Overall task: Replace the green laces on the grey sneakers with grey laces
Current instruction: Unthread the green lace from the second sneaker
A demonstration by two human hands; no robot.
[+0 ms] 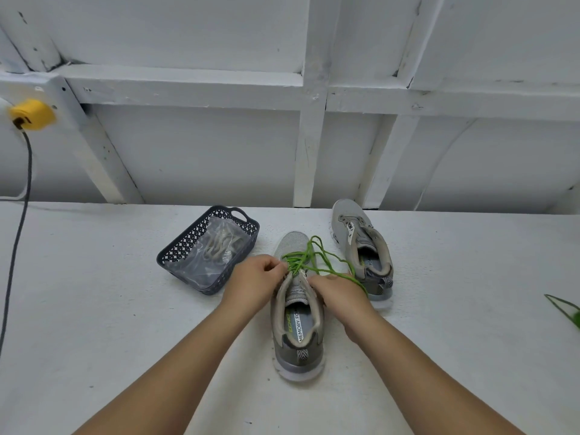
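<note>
While the bright green lace (pixel 317 260) is pinched by both the left hand (pixel 251 282) and right hand (pixel 337 293), unthreading from the near grey mesh sneaker (pixel 296 334) is judged underway; further eyelets must be freed next.

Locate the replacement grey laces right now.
Head view: the grey laces lie in a clear bag inside the dark basket, left of the near sneaker, on the table.
</note>
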